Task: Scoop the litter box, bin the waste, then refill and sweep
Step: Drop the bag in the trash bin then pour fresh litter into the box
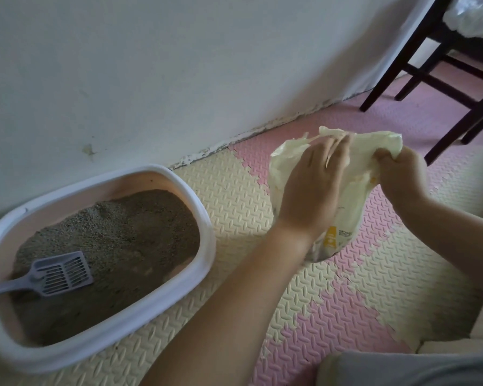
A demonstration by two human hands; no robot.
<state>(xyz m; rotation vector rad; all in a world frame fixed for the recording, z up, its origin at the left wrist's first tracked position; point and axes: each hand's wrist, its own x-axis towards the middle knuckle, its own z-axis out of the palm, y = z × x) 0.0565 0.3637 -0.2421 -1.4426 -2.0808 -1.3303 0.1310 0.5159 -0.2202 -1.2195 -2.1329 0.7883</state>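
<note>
Nearest, the slotted scoop (pixel 62 271) lies parked in the litter box (pixel 207 232), leaving both hands free. Beyond, on the foam mat (pixel 234 196), the left hand (pixel 310 188) pinches the mouth of the pale litter bag (pixel 357 190). The right hand (pixel 399 174) grips its bunched rim, seemingly opening it for the refill; a dark chair (pixel 423 26) stands behind.

The cream-and-pink foam floor mat (pixel 234 207) carried a litter box (pixel 204 227) at 8 o'clock, a pale bag (pixel 352 207) at 3 o'clock and a dark chair (pixel 385 79) at 1 o'clock.
</note>
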